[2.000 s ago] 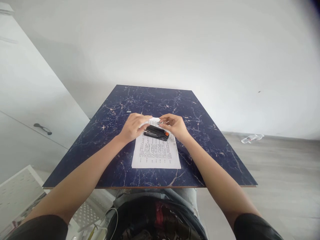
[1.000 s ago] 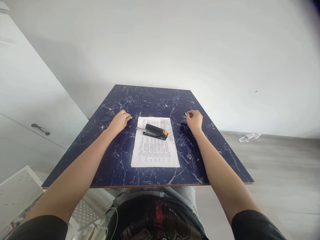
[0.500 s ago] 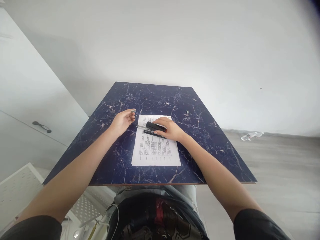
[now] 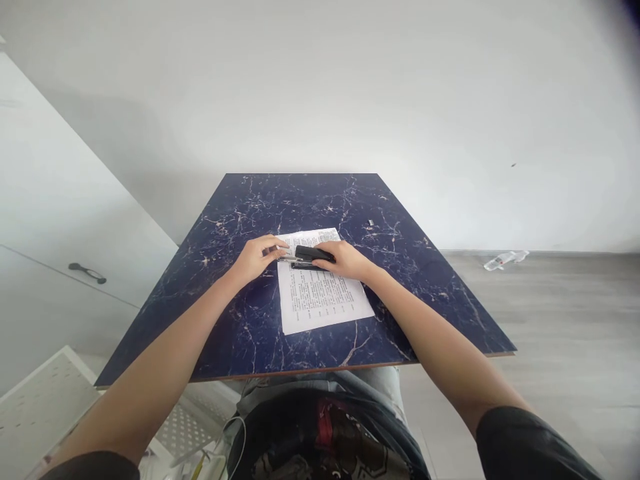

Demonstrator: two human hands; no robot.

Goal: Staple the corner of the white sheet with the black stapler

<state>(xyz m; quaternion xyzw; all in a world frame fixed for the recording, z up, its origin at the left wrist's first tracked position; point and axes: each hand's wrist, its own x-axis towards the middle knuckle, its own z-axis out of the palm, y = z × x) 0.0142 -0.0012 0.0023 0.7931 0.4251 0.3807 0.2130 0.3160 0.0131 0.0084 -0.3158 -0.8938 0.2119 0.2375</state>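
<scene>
Apparently for steadiness, black stapler (image 4: 309,253) gripped in right hand (image 4: 346,259) over printed papers (image 4: 327,301) | left hand (image 4: 254,259): fingers narrowed at protruding rail (image 4: 287,259); anything pinched, cannot be told.

Black stapler (image 4: 311,253), white paper (image 4: 325,310), dark blue table (image 4: 300,193)
The stapler has a silver strip (image 4: 291,259); the paper carries rows of black print. White veins run marble-like through the table's blue, over a brown front edge. The shirt (image 4: 280,427) is black with a red patch (image 4: 325,427), the cabinet (image 4: 50,180) white with a dark handle (image 4: 80,269), the floor (image 4: 550,327) streaked grey.
</scene>
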